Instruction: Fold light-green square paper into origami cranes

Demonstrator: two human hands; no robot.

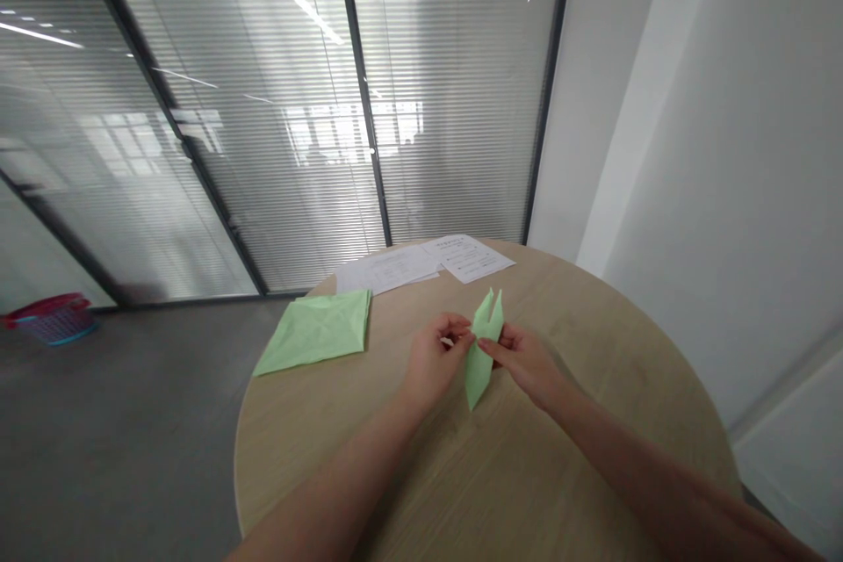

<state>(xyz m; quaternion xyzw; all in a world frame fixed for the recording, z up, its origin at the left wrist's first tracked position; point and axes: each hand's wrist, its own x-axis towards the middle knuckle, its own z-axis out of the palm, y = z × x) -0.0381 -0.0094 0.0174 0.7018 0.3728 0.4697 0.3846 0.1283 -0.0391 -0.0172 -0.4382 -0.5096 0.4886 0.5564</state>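
Right hand (527,362) and left hand (435,355) both pinch the green paper (479,376) over the bench (580,316). Much folding looks done: it is slim, with two far points; folds left cannot be told. Left lie green sheets (320,330); far, white pages (471,258).

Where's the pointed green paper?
In the head view, the pointed green paper is below and right of centre, held between the left hand and right hand, over the table.

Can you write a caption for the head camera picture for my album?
Right hand holding a pointed, folded green paper, left hand at its edge, over a round table with printed sheets.
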